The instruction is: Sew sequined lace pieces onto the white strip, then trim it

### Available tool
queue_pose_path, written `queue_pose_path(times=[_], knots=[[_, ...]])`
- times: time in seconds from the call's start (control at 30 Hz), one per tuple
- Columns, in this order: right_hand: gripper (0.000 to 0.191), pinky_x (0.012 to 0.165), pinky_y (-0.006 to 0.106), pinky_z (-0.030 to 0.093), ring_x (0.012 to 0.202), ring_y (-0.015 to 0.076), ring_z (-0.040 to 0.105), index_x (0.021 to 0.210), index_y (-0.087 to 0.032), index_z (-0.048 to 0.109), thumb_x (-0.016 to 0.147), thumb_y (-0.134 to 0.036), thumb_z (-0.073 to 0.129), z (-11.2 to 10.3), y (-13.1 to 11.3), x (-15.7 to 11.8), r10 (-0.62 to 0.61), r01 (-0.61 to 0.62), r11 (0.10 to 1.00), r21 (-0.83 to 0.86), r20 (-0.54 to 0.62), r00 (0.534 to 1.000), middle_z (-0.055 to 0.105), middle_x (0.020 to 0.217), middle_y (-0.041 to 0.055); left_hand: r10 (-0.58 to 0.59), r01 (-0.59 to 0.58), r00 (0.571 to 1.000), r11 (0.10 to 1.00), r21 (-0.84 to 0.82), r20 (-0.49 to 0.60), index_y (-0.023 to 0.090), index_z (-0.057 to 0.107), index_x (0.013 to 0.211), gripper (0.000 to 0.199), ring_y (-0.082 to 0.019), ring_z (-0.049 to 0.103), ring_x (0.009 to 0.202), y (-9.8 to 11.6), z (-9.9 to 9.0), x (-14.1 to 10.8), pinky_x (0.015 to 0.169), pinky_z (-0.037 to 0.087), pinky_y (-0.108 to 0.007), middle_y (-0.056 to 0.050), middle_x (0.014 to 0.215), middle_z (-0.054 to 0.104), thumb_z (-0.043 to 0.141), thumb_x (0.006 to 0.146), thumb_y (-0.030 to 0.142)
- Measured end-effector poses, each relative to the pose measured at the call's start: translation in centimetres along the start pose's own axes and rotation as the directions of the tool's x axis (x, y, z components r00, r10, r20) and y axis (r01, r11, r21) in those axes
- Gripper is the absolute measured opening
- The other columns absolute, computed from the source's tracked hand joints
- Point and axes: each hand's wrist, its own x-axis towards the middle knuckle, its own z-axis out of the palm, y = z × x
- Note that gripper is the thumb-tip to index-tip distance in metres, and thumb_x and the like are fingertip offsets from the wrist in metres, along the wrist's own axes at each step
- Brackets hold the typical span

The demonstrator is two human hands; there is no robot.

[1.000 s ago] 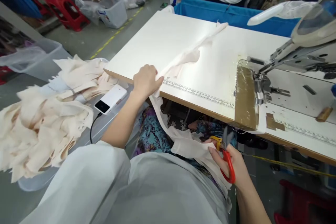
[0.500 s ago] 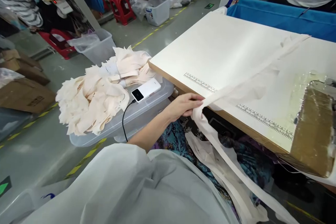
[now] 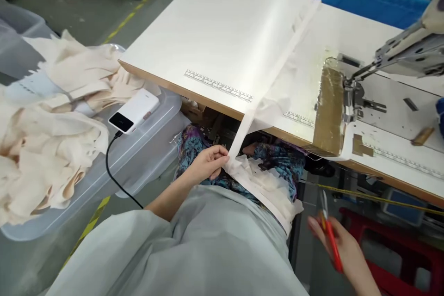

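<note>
My left hand pinches a long pale fabric strip between thumb and fingers, just off the table's front edge. From there the strip runs up across the white table toward its far side. More of the pale fabric lies bunched across my lap, over the patterned blue cloth. Low on the right, my right hand holds red-handled scissors, their blades pointing up and away from me. The scissors are apart from the fabric and slightly blurred.
A sewing machine stands on the table's right side. At left, a lidded plastic bin carries cut fabric pieces and a white power bank with a black cable. A red stool is at lower right.
The view has turned right, bringing the sewing machine and my right hand with scissors into sight. My left hand has drawn the strip nearer my lap, off the table edge.
</note>
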Motion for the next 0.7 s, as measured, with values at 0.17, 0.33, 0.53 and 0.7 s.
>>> queue_pose_path(times=[0.17,0.33,0.53,0.7], knots=[[0.044,0.057,0.029,0.048,0.060,0.0171,0.054,0.071,-0.024,0.049,0.087,-0.065,0.053,2.5,-8.4,4.4,-0.336,0.247,0.933,0.263,0.382,0.861,0.056,0.064,-0.0008,-0.130,0.134,0.991,0.983,-0.122,0.044,0.019,0.050,0.092,0.049,-0.012,0.061,0.044,-0.5,0.7,-0.7,0.042,0.045,-0.018,0.003,0.051,0.063,0.072,0.075,0.059],[0.049,0.052,0.026,0.031,0.057,0.0123,0.034,0.068,-0.025,0.032,0.088,-0.065,0.052,3.5,-11.6,7.9,-0.426,0.400,0.900,0.175,0.555,0.715,0.036,0.062,-0.0058,-0.144,0.146,0.989,0.985,-0.097,0.022,0.016,0.057,0.083,0.047,-0.012,0.066,0.052,-0.6,0.5,-1.3,0.049,0.050,-0.018,0.000,0.057,0.067,0.077,0.072,0.057],[0.049,0.053,0.026,0.028,0.056,0.0120,0.034,0.067,-0.024,0.031,0.091,-0.063,0.048,3.8,-13.0,9.6,-0.485,0.532,0.836,0.134,0.632,0.604,0.034,0.062,-0.0062,-0.158,0.159,0.986,0.987,-0.026,0.045,0.015,0.060,0.081,0.045,-0.012,0.065,0.050,-0.1,0.4,-1.4,0.047,0.048,-0.017,-0.002,0.056,0.068,0.074,0.075,0.057],[0.053,0.050,0.025,0.024,0.054,0.0110,0.031,0.065,-0.024,0.031,0.088,-0.069,0.046,3.8,-14.5,10.0,-0.463,0.522,0.843,0.129,0.668,0.583,0.031,0.059,-0.0068,-0.182,0.183,0.982,0.983,-0.023,0.051,0.015,0.061,0.080,0.045,-0.013,0.065,0.046,0.1,0.3,-1.2,0.042,0.045,-0.017,-0.001,0.051,0.066,0.076,0.073,0.057]])
